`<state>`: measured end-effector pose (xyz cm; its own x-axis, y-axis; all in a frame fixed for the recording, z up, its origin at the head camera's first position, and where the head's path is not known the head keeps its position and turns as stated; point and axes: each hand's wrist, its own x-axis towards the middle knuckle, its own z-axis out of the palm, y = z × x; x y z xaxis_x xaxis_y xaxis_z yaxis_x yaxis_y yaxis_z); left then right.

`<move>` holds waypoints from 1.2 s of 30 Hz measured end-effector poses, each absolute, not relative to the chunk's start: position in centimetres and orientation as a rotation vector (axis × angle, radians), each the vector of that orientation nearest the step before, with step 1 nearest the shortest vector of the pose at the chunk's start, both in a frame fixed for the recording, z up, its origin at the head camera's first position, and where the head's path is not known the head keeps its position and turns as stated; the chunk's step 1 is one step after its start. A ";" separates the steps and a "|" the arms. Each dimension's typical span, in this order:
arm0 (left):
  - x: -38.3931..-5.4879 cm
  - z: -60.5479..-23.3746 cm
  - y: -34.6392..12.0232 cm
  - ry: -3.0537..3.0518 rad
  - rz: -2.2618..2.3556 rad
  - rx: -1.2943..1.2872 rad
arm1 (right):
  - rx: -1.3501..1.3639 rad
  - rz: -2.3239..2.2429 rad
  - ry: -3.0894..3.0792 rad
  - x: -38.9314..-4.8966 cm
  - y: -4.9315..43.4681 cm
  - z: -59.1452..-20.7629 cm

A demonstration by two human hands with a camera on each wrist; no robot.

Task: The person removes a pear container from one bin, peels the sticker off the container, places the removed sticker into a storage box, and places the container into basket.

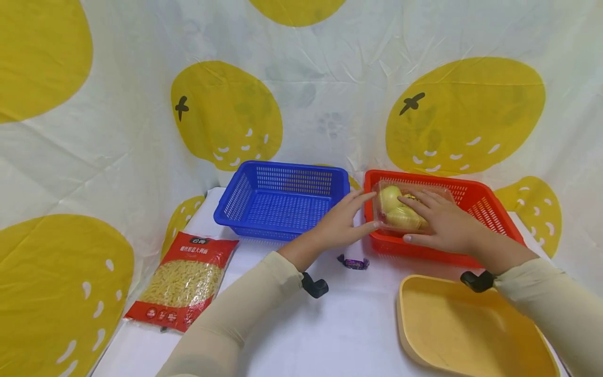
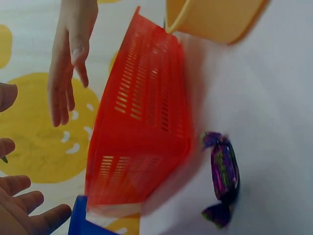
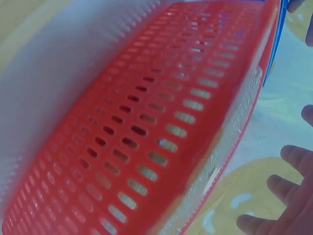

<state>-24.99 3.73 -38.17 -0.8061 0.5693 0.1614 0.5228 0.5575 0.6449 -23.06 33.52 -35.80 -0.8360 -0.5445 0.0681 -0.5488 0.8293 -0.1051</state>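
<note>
A clear plastic box [image 1: 424, 187] with pale yellow, round produce [image 1: 391, 200] sits in the left part of the red basket [image 1: 424, 250]; I cannot tell the kind of produce. Over the box's right side reaches my right hand [image 1: 445, 220], its fingers spread and fairly straight. At the box's left edge is my left hand [image 1: 338, 224], fingers extended. Neither hand is curled round anything, and whether the fingertips touch the box is unclear. In the left wrist view the right hand [image 2: 71, 58] hangs beside the basket's rim. A purple wrapped candy [image 1: 355, 263] lies below my left hand.
Left of the red basket stands a blue basket [image 1: 287, 209] with nothing in it. A red bag of spiral pasta [image 1: 183, 277] lies at the table's left. In the right foreground is a yellow tray [image 1: 471, 330], partly under my right forearm. A patterned curtain [image 1: 330, 104] hangs behind.
</note>
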 end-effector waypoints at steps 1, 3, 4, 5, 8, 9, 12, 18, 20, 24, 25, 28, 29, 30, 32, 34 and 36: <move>-25.0 -38.2 3.9 2.712 1.101 0.953 | 0.884 0.216 -2.976 -23.1 33.6 -35.7; -24.9 -38.2 4.2 2.704 1.134 0.945 | 0.886 0.266 -2.979 -23.3 34.0 -35.7; -24.9 -38.2 4.4 2.702 1.148 0.938 | 0.887 0.287 -2.981 -23.4 34.1 -35.6; -25.0 -38.2 4.6 2.700 1.164 0.934 | 0.892 0.302 -2.981 -23.5 34.2 -35.6; -25.0 -38.4 5.2 2.673 1.228 0.903 | 0.904 0.345 -2.989 -23.6 34.5 -35.2; -25.0 -38.4 5.4 2.663 1.244 0.894 | 0.903 0.360 -2.993 -23.7 34.6 -35.1; -24.9 -38.5 6.0 2.634 1.293 0.864 | 0.890 0.409 -3.013 -23.8 35.0 -34.7; -24.2 -38.6 7.1 2.617 1.336 0.724 | 0.855 0.477 -3.043 -24.3 35.6 -34.2; -24.0 -38.8 7.5 2.616 1.351 0.681 | 0.840 0.497 -3.051 -24.5 35.9 -34.1; -23.7 -39.5 8.6 2.595 1.411 0.612 | 0.819 0.548 -3.068 -24.9 36.5 -34.0; -23.7 -39.7 8.8 2.595 1.427 0.596 | 0.813 0.557 -3.070 -25.0 36.7 -33.9; -23.6 -40.2 9.6 2.616 1.464 0.535 | 0.794 0.572 -3.081 -25.2 37.2 -33.8; -23.6 -40.3 9.8 2.621 1.478 0.502 | 0.785 0.579 -3.085 -25.3 37.4 -33.8; -23.5 -40.5 10.0 2.629 1.493 0.469 | 0.779 0.581 -3.089 -25.4 37.6 -33.8; -23.3 -40.7 10.3 2.646 1.521 0.417 | 0.763 0.582 -3.098 -25.6 37.9 -33.9; -23.2 -41.0 10.6 2.649 1.554 0.369 | 0.741 0.582 -3.108 -25.8 38.4 -34.0; -23.1 -41.3 10.8 2.644 1.588 0.333 | 0.716 0.585 -3.114 -26.1 38.8 -34.0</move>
